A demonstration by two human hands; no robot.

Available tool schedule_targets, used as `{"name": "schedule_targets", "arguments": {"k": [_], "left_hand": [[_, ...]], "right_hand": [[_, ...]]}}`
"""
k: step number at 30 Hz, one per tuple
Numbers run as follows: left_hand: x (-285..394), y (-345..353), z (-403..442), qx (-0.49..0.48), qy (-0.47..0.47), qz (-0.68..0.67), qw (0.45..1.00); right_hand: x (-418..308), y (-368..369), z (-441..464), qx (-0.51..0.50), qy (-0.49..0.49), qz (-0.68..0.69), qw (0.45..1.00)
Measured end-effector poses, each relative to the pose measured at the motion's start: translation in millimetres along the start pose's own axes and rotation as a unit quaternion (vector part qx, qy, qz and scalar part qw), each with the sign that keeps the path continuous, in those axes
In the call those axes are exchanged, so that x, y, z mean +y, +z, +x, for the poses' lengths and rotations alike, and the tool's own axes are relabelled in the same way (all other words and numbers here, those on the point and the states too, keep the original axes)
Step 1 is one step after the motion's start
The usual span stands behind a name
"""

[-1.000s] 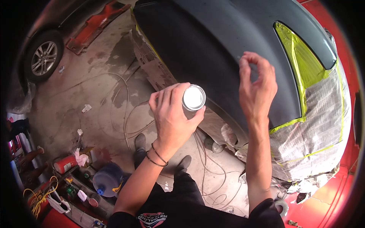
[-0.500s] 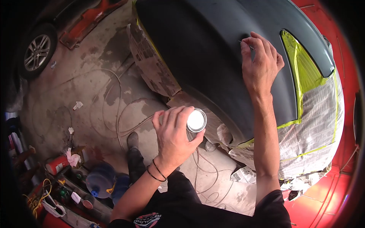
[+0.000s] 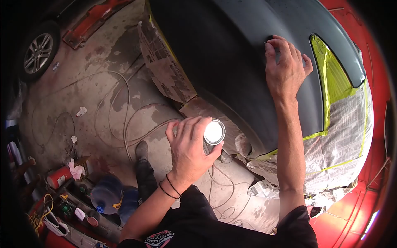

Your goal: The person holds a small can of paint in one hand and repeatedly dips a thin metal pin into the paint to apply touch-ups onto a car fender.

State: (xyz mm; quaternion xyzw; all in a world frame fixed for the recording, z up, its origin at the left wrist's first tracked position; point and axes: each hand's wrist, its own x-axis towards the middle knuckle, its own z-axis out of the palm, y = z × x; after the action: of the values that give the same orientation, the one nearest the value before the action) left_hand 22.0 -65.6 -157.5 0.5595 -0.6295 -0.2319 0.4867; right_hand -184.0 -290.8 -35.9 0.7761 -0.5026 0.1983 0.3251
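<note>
My left hand (image 3: pixel 188 144) is wrapped round a small round metal can (image 3: pixel 214 132) with bright white contents, its open top facing up. My right hand (image 3: pixel 285 74) is over the dark matte car panel (image 3: pixel 231 74), thumb and index finger pinched together. A thin, pale tip pokes out from that pinch; most of it is hidden, and I cannot tell what it is. Whether those fingertips touch the panel is unclear. Yellow-green masking tape (image 3: pixel 331 70) and newspaper sheets (image 3: pixel 335 144) cover the parts beside the panel.
Hoses (image 3: pixel 128 103) loop over the stained concrete floor (image 3: pixel 95 82). A wheel (image 3: pixel 39 53) stands at upper left. At lower left are a blue water jug (image 3: pixel 106 194), a red container (image 3: pixel 59 177) and assorted bottles. Red surfaces (image 3: pixel 347 219) border the right side.
The view has shifted slightly, moving the floor and wheel a little leftward. My right hand has moved slightly over the panel, its little finger spread more. My left hand keeps hold of the can.
</note>
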Motion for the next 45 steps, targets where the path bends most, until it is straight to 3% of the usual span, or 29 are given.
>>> {"name": "schedule_targets", "arguments": {"k": [21,45], "left_hand": [[-3,2,8,0.007,0.004,-0.001,1.000],[-9,-3,12,0.015,-0.007,0.000,1.000]], "right_hand": [[0,5,0,0.011,-0.002,-0.004,1.000],[-24,8,-1,-0.010,0.066,-0.047,0.997]]}}
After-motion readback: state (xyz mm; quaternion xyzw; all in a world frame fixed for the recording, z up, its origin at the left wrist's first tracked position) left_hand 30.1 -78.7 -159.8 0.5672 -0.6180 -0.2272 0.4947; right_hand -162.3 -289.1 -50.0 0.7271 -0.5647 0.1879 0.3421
